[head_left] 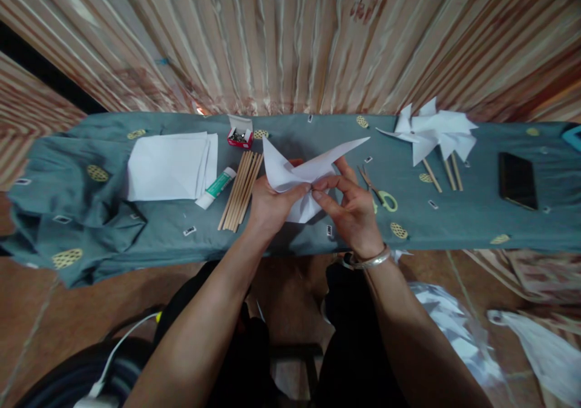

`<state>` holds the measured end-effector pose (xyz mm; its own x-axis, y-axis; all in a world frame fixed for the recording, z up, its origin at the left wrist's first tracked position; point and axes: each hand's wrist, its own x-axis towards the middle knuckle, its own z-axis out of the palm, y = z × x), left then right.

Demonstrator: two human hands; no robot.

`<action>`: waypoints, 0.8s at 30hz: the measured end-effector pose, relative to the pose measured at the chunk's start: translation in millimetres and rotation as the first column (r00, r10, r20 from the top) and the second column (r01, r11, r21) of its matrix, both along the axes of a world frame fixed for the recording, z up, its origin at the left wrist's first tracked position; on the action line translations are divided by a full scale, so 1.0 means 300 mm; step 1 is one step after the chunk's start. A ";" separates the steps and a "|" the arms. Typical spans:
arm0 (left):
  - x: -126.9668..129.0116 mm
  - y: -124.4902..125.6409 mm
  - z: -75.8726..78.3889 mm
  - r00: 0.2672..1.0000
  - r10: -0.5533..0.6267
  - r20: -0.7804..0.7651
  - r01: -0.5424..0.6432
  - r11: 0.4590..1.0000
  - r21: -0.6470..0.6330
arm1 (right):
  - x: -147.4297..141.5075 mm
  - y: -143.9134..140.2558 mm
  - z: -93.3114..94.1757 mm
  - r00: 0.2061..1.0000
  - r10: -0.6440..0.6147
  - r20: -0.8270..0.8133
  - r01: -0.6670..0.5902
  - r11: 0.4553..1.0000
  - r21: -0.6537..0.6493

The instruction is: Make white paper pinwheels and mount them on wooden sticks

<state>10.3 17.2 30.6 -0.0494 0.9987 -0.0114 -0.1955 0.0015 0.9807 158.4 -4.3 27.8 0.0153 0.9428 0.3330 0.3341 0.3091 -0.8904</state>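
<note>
A white paper pinwheel (313, 169), with its points curled up, is held over the middle of the cloth-covered table. My left hand (271, 205) grips it from the left, the thumb pressed near its centre. At that same centre, the thumb and forefinger of my right hand (347, 205) are pinched together; whether a pin is between them is too small to tell. Left of my left hand lie several wooden sticks (240, 190) in a bundle. Yellow-handled scissors (379, 190) rest just right of my right hand, partly hidden by it.
Stacked white paper (167, 166), a green-and-white glue stick (216, 187) and an open red box of small metal pins (240, 134) are on the left. Several pinwheels on sticks (436, 132) and a black phone (518, 180) lie right. A plastic bag (454, 323) sits on the floor.
</note>
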 end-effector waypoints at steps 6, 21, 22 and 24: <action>-0.012 0.000 -0.005 0.999 -0.034 -0.010 0.034 0.999 -0.002 | 0.001 0.006 -0.010 0.997 0.045 -0.070 -0.046 0.999 -0.013; -0.018 -0.009 0.004 0.997 -0.001 -0.077 0.005 0.999 0.041 | -0.006 0.005 -0.012 0.991 0.065 -0.114 -0.073 0.995 -0.061; -0.018 -0.010 0.005 0.997 -0.002 -0.078 0.006 0.999 0.039 | -0.007 0.006 -0.012 0.991 0.068 -0.119 -0.075 0.995 -0.061; -0.019 -0.010 0.005 0.997 0.002 -0.082 0.002 0.999 0.037 | -0.008 0.007 -0.013 0.989 0.068 -0.128 -0.076 0.995 -0.065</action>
<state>4.7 14.1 32.1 -0.0486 0.9984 0.0301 -0.1142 -0.0355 0.9928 156.0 -2.2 23.8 -0.0158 0.9637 0.2667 0.1970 0.2645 -0.9441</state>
